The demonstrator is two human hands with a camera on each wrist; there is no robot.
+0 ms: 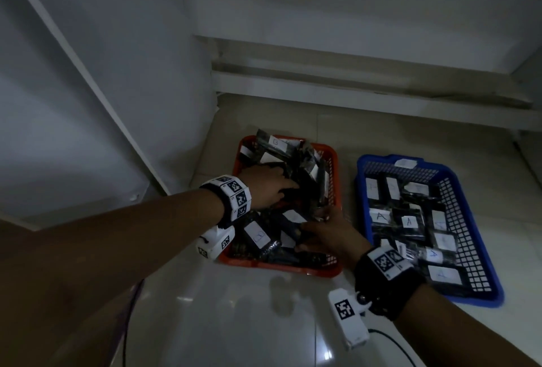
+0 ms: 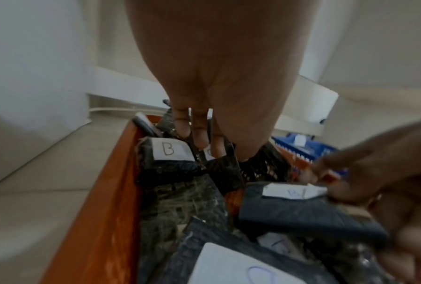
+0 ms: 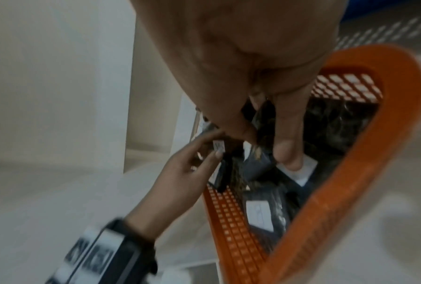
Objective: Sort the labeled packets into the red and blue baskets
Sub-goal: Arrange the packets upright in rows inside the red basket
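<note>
Both hands we log inside the red basket (image 1: 334, 179). Left hand (image 1: 265, 187): arm stretched forward from the near left, palm down, fingers straight and spread, tips resting on the dark packets (image 1: 293, 161) piled toward the far end; it clasps nothing that we can see. Right hand (image 1: 325, 234): arm reaching in from the near right, over the basket's near right part, fingers extended onto a dark packet with a white label (image 2: 309, 213), one fingertip pressing the label; whether it truly grips the packet we cannot tell.

Red basket: left of the pair, on a pale tiled floor (image 1: 234, 308) by a white wall, heaped with black packets, several standing on edge. We read "B" on a label (image 2: 168, 150) at its far left side.

Blue basket (image 1: 481, 249): just beside the red one, to its right. Packets (image 1: 410, 220) lie flat in it; we read "A" on several labels.

Wrist bands: each forearm carries a dark strap with black-and-white square markers and a small white unit.
</note>
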